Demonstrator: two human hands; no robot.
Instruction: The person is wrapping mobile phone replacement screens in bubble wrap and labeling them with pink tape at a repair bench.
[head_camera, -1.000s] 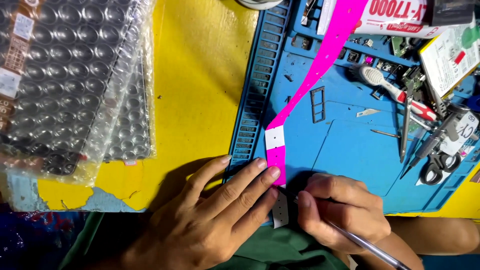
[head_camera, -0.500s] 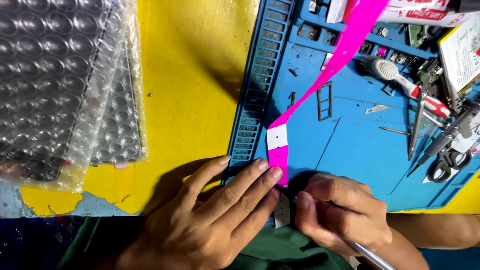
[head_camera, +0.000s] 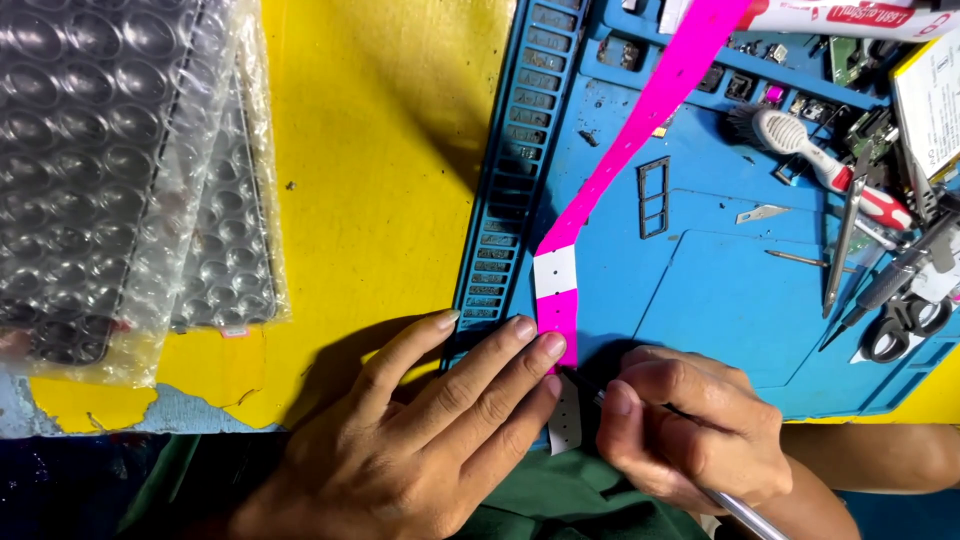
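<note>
A long pink strip (head_camera: 640, 130) with a white patch runs diagonally down the blue work mat (head_camera: 720, 300) to the table's near edge. My left hand (head_camera: 420, 440) lies flat with its fingertips pressing the strip's lower end. My right hand (head_camera: 690, 425) is curled just right of it, gripping a thin metal tool (head_camera: 745, 512) whose tip meets the strip's white perforated end (head_camera: 565, 420). The tool's tip is hidden between my fingers.
Bubble-wrapped flat items (head_camera: 110, 170) lie on the yellow table (head_camera: 370, 150) at the left. On the mat's right side are a white brush (head_camera: 800, 135), tweezers (head_camera: 845, 245), scissors (head_camera: 905, 325), a small metal frame (head_camera: 653, 197) and loose parts.
The view has shifted slightly. Both hands stay at the strip's lower end, and my right hand has edged a little closer to the strip.
</note>
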